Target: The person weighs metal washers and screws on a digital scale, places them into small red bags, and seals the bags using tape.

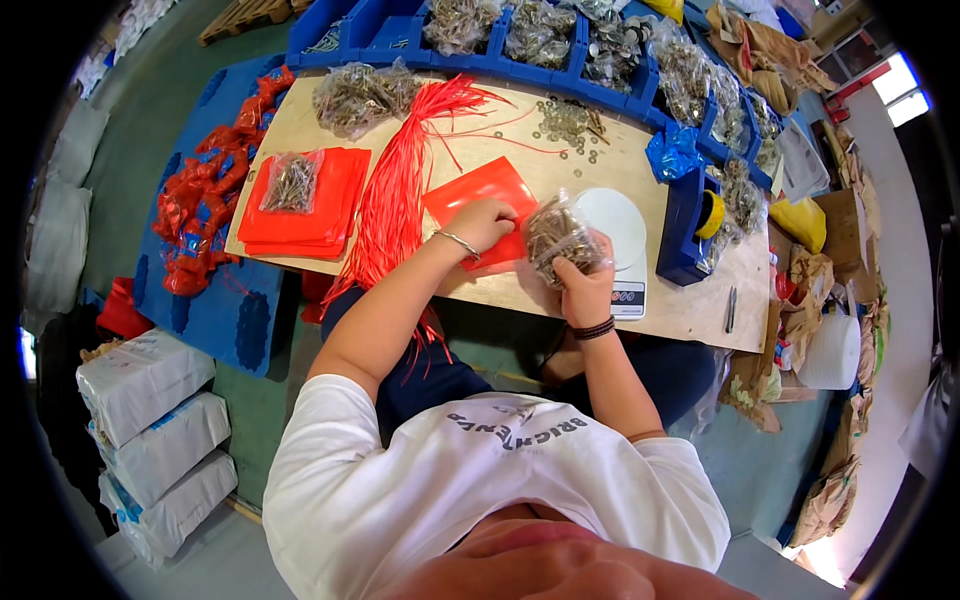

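The right hand (586, 287) grips the screw bag (556, 237) at the scale's (622, 228) nine o'clock, apparently wrapping its side to bear the weight, while the left hand (480, 227) touches the red bag (497, 186) towards ten o'clock, probably steadying it, though whether it pinches cannot be told.

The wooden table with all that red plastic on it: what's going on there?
Someone is working with bare hands. The right hand grips a clear bag of metal parts beside a white scale, while the left hand is at a loose red sheet. Off to the left lie a bunch of red strips and a stack of red sheets, with another clear bag on top.
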{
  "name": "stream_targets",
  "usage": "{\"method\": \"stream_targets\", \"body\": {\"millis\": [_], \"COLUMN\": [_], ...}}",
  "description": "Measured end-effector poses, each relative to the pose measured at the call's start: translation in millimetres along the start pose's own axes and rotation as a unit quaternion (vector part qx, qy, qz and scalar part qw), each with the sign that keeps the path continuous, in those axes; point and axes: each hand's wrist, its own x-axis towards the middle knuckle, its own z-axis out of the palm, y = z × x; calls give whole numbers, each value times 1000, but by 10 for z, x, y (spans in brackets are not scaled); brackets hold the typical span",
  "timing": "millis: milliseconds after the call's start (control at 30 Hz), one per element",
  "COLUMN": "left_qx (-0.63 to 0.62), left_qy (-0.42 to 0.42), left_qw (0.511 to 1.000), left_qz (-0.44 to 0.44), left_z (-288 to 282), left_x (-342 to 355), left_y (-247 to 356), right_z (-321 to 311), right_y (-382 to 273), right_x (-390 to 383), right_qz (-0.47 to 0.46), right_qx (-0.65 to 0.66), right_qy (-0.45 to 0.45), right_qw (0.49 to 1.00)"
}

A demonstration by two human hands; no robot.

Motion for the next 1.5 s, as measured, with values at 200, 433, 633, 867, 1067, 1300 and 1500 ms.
{"method": "stream_targets", "body": {"millis": [200,433,633,867,1067,1300,1500], "left_qx": [-144,-133,-33,-48,-92,-32,8], "left_qy": [133,197,255,164,200,210,151], "left_qw": [980,968,947,958,974,975,986], "left_qz": [-43,82,192,229,48,61,66], "left_z": [-99,47,46,-18,-352,-380,-315], "left_x": [-136,-305,-311,-342,-295,-251,-196], "left_y": [249,604,744,758,642,569,504], "right_z": [26,105,95,-36,449,467,766], "right_y": [61,168,377,717,61,-690,59], "right_x": [-8,327,451,720,623,1453,3122], "right_qz": [-18,178,64,165,95,10,-138], "right_qx": [-501,27,-225,-264,-722,-403,-537], "right_qy": [-132,33,-78,-253,-337,-457,-302], "right_qw": [855,983,969,916,596,793,775]}}
